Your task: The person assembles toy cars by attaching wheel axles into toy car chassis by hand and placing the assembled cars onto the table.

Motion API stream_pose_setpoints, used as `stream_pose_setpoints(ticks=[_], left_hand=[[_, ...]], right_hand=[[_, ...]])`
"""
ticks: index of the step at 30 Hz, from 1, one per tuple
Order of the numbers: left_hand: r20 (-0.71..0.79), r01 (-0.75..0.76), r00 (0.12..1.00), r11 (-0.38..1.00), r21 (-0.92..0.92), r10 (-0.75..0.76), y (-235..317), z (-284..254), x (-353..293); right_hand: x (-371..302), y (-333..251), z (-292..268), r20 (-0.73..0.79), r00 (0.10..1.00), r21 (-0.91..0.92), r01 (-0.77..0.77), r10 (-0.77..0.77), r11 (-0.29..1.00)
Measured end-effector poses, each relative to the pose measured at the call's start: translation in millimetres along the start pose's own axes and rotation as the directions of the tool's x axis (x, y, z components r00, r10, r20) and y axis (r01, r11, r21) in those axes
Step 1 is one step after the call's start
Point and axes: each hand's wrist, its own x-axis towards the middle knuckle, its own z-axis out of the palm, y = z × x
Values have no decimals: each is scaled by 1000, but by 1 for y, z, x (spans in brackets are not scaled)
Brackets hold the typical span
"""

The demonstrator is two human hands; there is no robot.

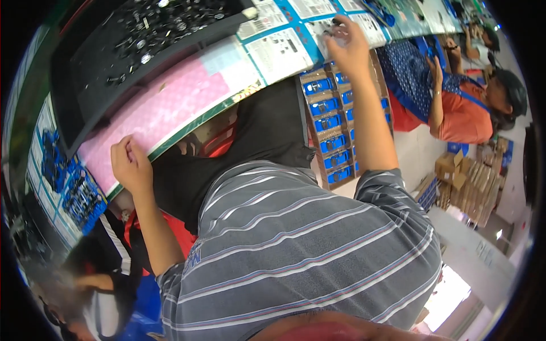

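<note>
My left hand [132,166] rests at the near edge of a pink bubble-textured mat [170,94], its fingers curled in. Whatever those fingers may hold is hidden. Far to the right, my right hand [349,50] is raised over printed sheets [276,54] that lie under a clear cover on the table. Its fingers bend toward the thumb around something small, too unclear to name. Beyond the mat stands a black tray [94,99] with many small black and shiny metal parts [165,25] heaped in it.
Blue plastic parts [85,199] are piled at the left end of the table. Below the table's right side stands a divided cardboard box [330,184] of blue parts. Co-workers sit at right, in orange [463,116], and lower left [105,307]. Cartons [472,187] are stacked behind.
</note>
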Motion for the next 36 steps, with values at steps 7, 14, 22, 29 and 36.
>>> stream_pose_setpoints(ticks=[7, 14, 22, 29, 36], left_hand=[[-34, 51, 998, 995, 90, -48, 7, 10, 4], [-48, 95, 995, 982, 161, -88, 6, 9, 3], [-55, 75, 996, 987, 144, -67, 11, 11, 8], [-4, 116, 992, 940, -321, -123, 54, 26, 5], [474, 473, 874, 31, -880, 106, 135, 56, -12]], right_hand=[[76, 113, -115, -242, 957, -88, -186, 160, 979], [116, 139, -139, 84, 927, -236, -339, 366, 911], [108, 140, -124, -62, 936, -335, -347, 347, 876], [39, 31, -75, 61, 971, -21, -228, 229, 973], [-64, -171, 17, 564, 825, 575, -417, 28, 704]])
